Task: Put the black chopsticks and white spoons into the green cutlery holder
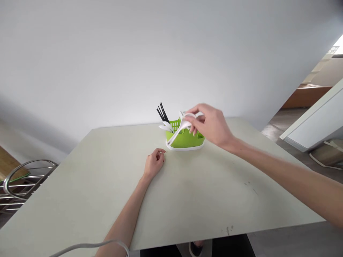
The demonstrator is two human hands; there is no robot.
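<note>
My right hand [207,121] pinches a white soup spoon [180,131] by its bowl end, with the handle slanting down to the left. The spoon is in front of a green cutlery holder [184,140] with a white base, partly hiding it. Several black chopsticks [163,112] and white spoons [167,126] stand tilted in the holder's left side. On the table, just short of the holder and to its left, lies my left hand [154,163], its fingers curled in and nothing seen in them.
The pale table [88,185] reaches back to a white wall [128,60]. A metal rack [26,182] stands beyond the left edge. A grey cable [91,245] crosses my left forearm at the front. On the right, a white cabinet [316,117] stands on the floor.
</note>
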